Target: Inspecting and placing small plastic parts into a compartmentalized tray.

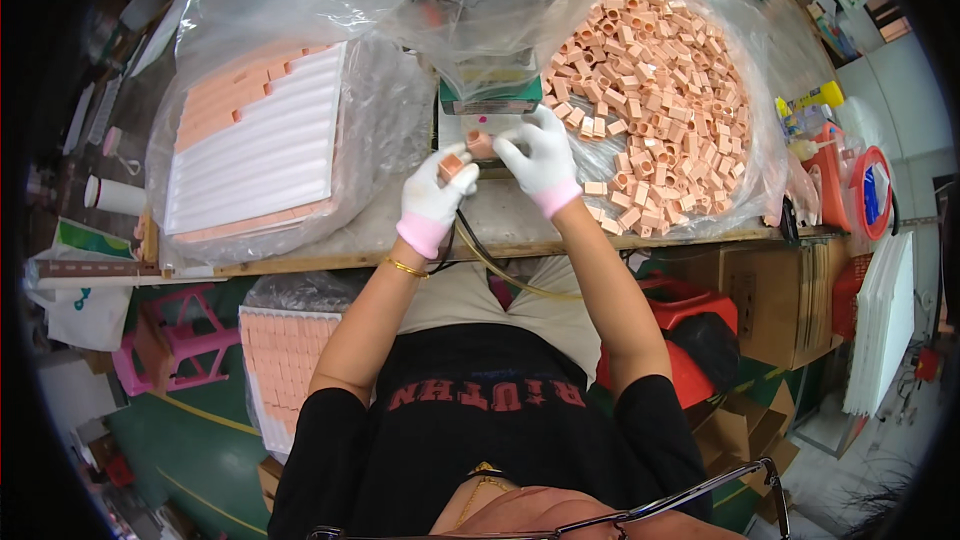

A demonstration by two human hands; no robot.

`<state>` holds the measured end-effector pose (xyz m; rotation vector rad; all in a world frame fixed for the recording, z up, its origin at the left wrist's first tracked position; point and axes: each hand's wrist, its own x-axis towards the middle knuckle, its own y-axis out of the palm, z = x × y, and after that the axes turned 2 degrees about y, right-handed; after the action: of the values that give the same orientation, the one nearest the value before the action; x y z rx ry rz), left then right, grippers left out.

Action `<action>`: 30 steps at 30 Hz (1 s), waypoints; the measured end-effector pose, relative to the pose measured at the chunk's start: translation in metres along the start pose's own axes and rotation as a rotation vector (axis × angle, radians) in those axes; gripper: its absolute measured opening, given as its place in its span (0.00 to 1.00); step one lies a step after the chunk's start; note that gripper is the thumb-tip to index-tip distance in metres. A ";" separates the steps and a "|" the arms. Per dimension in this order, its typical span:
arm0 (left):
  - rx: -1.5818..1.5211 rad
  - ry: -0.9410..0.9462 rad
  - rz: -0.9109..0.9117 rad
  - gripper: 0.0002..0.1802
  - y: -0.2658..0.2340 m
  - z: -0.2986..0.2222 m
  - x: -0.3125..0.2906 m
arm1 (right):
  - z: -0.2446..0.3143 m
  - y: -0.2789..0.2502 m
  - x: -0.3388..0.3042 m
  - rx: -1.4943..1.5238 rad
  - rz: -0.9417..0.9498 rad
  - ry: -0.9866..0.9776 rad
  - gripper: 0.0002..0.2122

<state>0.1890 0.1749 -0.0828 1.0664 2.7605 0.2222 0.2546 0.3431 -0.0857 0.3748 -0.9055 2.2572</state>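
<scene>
My left hand (432, 202), in a white glove with a pink cuff, pinches a small peach-coloured hollow block (452, 167) between thumb and fingers. Close beside it, my right hand (545, 158), gloved the same way, has its thumb and fingertips closed on a second peach block (480, 144) with a rounded opening. This second block is at the front of a small machine with a green edge (490, 100), partly covered by clear plastic sheeting. To the right lies a big heap of similar loose blocks (660, 110) on clear plastic.
On the left, a white ridged tray (260, 140) partly filled with rows of peach blocks rests in a plastic bag. Another filled tray (285, 360) sits below the table edge. A red stool (690, 310), cardboard boxes (770, 290) and a pink stool (190, 340) stand below the table.
</scene>
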 end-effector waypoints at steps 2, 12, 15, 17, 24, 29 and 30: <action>0.051 0.046 -0.061 0.24 0.000 -0.003 0.008 | 0.001 0.011 0.013 0.036 0.172 0.085 0.06; 0.315 0.038 -0.239 0.21 -0.021 -0.013 0.023 | 0.018 0.006 0.015 -0.412 0.079 0.109 0.09; 0.125 0.086 -0.219 0.22 -0.028 -0.014 0.035 | 0.025 0.014 0.031 -0.409 0.229 0.030 0.10; -0.007 0.029 -0.108 0.23 -0.030 -0.012 0.048 | 0.005 0.030 0.040 -0.560 0.324 -0.175 0.12; 0.014 -0.037 -0.080 0.25 -0.022 -0.023 0.031 | -0.013 0.020 0.052 -0.271 0.347 -0.030 0.08; 0.228 0.021 -0.111 0.25 -0.011 -0.020 0.020 | -0.009 0.020 0.040 -0.252 0.070 0.045 0.08; 0.285 0.027 -0.102 0.25 -0.009 -0.016 0.018 | -0.010 0.021 0.039 -0.230 0.072 0.085 0.10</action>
<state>0.1660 0.1793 -0.0712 0.9830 2.9225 -0.1772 0.2111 0.3571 -0.0845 0.1434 -1.1346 2.1847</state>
